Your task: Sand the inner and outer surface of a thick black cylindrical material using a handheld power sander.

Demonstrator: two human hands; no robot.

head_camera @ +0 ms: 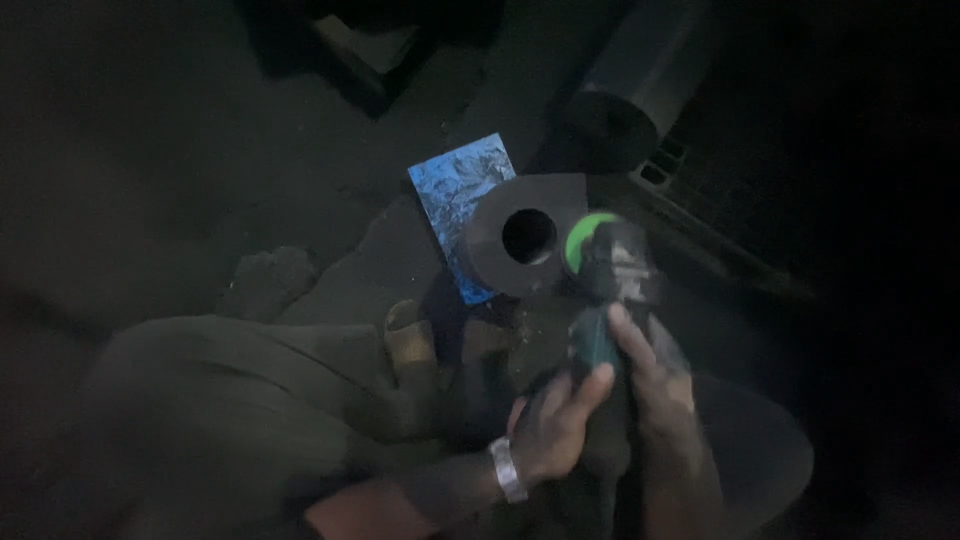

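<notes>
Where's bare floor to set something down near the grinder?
Free: dark floor left of the blue sheet. Crowded: both hands, left hand and right hand, grip the angle grinder against the round holed workpiece; a cylinder lies just behind. Right side too dark to judge.

Blue rectangular packet (458, 200) on floor

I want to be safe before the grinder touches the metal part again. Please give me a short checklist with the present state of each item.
1. Left hand grips grinder body: ok.
2. Right hand also on the grinder: ok.
3. Green disc at the edge of the round metal part: ok.
4. Metal part clamped: cannot tell.
5. Gloves on hands: not ok, bare.
6. Lighting: not ok, very dark.
</notes>
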